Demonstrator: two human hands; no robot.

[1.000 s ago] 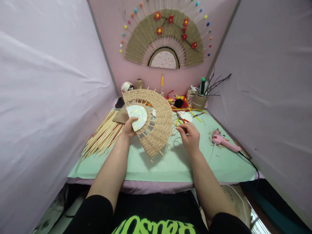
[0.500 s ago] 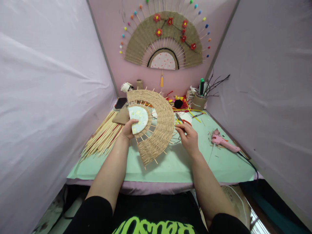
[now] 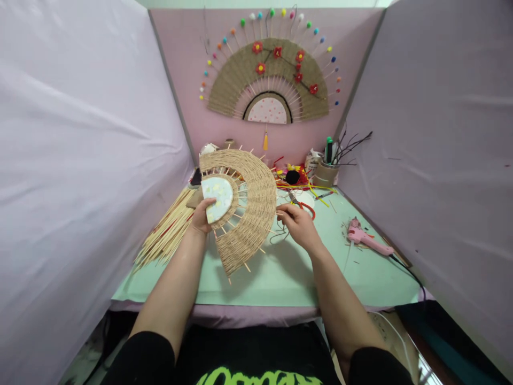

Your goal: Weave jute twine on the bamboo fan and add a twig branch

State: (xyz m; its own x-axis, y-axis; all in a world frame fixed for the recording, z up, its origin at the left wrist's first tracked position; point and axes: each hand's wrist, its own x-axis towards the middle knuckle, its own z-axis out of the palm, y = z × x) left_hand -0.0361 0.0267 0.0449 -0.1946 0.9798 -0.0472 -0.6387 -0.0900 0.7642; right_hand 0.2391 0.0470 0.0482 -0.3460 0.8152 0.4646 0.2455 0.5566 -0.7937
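Note:
A half-round woven fan (image 3: 256,198) of tan cord on thin sticks is held tilted over the table, its stick ends poking past the outer rim. My left hand (image 3: 202,215) grips its pale flowered centre panel (image 3: 217,195), thumb on top and the other fingers hidden behind. At the fan's right rim, my right hand (image 3: 298,223) is closed in a pinch beside a stick end. Loose loops of thin cord (image 3: 278,238) hang just below those fingertips and seem to run into the pinch, though the exact hold is hard to see.
A bundle of thin sticks (image 3: 164,232) lies at left. Red-handled scissors (image 3: 306,208) rest behind my right hand. On the right are a pink glue gun (image 3: 366,236) with its cable and a can (image 3: 325,174) holding twigs. A finished fan (image 3: 228,80) hangs on the back wall.
The view has tipped upward. The fan and both hands have shifted a little left together, the cord loops moving along with them. Both holds look the same.

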